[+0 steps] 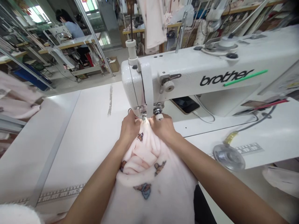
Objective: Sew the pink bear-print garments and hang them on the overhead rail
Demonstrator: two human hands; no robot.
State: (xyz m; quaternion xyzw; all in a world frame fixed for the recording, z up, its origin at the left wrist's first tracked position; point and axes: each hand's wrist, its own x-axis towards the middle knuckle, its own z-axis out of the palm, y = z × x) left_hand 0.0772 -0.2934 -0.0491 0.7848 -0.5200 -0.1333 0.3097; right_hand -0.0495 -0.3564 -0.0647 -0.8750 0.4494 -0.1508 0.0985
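Observation:
A pale pink, soft fabric (149, 180) with small printed figures is bunched under the needle area of a white sewing machine (182, 71) and hangs down toward me. On the left of the presser foot (144, 117), my left hand (130, 127) is closed on the fabric's edge. My right hand (163, 126) grips the fabric just right of the foot, partly behind the machine's knob. Most fingertips of both hands are hidden by the machine head and the cloth. A small lamp glow lights the fabric at the needle.
A phone (186, 104) with a white cable lies under the machine arm. On the table's right are a clear round plastic object (229, 157) and a ruler strip (251, 148). More pink cloth (18, 96) hangs at left. A person (71, 28) sits at another machine far back.

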